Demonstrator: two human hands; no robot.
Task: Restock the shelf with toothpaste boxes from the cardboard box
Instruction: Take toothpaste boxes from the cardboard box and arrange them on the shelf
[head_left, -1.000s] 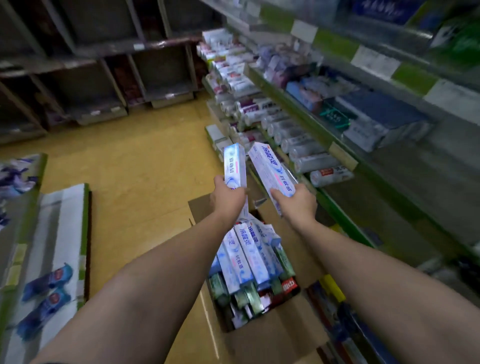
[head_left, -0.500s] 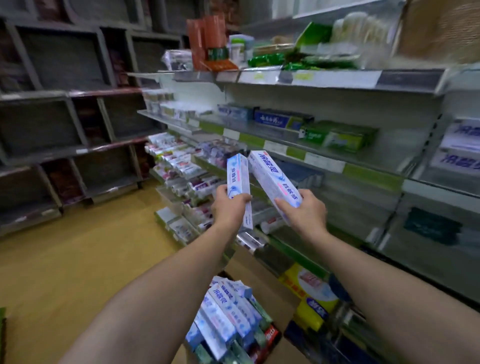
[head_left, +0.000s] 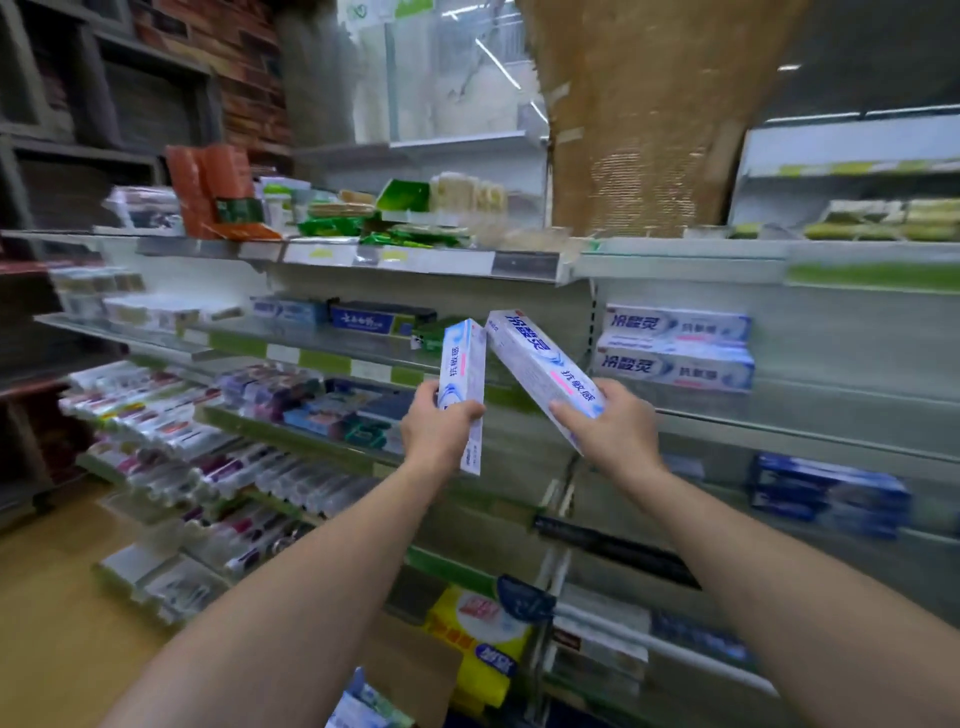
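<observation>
— What do the hands hold?

— The left hand (head_left: 439, 434) grips one toothpaste box (head_left: 462, 371) around its lower half, and the box stands almost upright. The right hand (head_left: 610, 431) grips a second toothpaste box (head_left: 540, 369) at its near end. This one leans to the left, so the top corners of both nearly meet; I cannot tell if they touch.

— And where are they against the shelf?

— Both are in the air before the shelf (head_left: 831, 410), to the left of two stacked boxes (head_left: 675, 343) of the same print. The cardboard box (head_left: 415, 670) is low at the bottom edge, between the forearms.
</observation>
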